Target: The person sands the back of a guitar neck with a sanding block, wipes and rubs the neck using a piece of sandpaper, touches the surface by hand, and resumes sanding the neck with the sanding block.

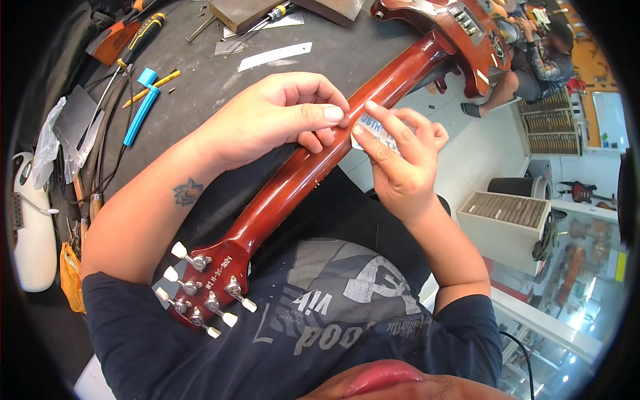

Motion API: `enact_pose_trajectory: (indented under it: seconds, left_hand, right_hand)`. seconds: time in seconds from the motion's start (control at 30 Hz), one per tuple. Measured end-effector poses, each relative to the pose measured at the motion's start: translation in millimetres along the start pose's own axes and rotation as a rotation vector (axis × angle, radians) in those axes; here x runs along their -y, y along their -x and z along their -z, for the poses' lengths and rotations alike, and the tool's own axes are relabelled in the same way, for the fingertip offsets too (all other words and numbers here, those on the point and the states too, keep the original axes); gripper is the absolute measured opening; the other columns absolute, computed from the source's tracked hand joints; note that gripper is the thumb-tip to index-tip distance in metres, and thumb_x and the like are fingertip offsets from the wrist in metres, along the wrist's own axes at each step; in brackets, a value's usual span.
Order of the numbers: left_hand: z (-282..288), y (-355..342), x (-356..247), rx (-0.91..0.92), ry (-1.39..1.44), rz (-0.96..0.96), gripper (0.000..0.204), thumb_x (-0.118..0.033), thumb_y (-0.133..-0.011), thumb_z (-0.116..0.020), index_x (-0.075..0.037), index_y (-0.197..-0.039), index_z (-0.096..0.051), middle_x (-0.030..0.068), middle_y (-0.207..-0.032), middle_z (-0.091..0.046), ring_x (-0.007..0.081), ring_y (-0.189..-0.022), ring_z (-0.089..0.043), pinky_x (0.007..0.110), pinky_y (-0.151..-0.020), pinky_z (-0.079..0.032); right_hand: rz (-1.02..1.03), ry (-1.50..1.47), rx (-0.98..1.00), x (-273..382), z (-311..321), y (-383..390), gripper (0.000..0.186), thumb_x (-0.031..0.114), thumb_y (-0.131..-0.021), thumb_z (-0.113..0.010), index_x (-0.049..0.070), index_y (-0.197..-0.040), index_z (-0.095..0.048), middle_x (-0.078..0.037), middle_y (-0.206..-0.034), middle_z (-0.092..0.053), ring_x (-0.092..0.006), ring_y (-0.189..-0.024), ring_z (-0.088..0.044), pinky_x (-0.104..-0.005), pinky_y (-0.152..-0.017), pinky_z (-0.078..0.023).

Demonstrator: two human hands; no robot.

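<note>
Arching over the guitar neck [287, 190] — left grip [280, 113] curled, hold unclear; right grip [405, 157] lightly closed on white slip [373, 124]

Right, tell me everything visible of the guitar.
The guitar is glossy reddish-brown, apparently wood. It lies aslant, the back of its neck up: headstock at lower left by the person's shirt, body at upper right, cut off by the picture's edge. The headstock carries six metal tuning pegs with pale knobs, plus white handwriting. The left hand and right hand appear to touch mid-neck, a printed white slip showing beneath the right.
</note>
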State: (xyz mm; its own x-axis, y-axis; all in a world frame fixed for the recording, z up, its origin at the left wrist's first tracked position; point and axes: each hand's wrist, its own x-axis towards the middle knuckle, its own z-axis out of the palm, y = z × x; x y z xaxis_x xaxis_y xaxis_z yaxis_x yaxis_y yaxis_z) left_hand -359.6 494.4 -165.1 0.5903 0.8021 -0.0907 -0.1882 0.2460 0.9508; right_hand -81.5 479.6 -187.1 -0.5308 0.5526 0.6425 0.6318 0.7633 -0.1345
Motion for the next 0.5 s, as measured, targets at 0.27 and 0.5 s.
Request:
enact_pose_trajectory:
  seconds: [0.27,0.5]
  left_hand:
    - [-1.6,0.7,-0.5,0.000,-0.009,0.009,0.033,-0.022,-0.111,-0.066,0.003,-0.133,-0.067,0.0111,-0.126,-0.072,0.0111,-0.102,-0.069,0.027,-0.089,-0.060]
    - [-0.3,1.0,-0.6,0.004,-0.026,0.002,0.034,-0.022,-0.111,-0.066,0.004,-0.133,-0.067,0.0111,-0.126,-0.073,0.0115,-0.102,-0.069,0.028,-0.089,-0.060]
  right_hand:
    - [0.047,0.086,-0.078,-1.9,-3.5,3.7,0.034,0.006,-0.081,-0.082,0.021,-0.111,-0.088,0.007,-0.122,-0.082,-0.0243,-0.120,-0.068,-0.0439,-0.102,-0.032]
    - [0.093,0.162,-0.063,-3.6,-0.2,0.5,0.029,0.005,-0.081,-0.076,0.017,-0.105,-0.086,0.002,-0.119,-0.083,-0.0226,-0.117,-0.074,-0.0459,-0.106,-0.036]
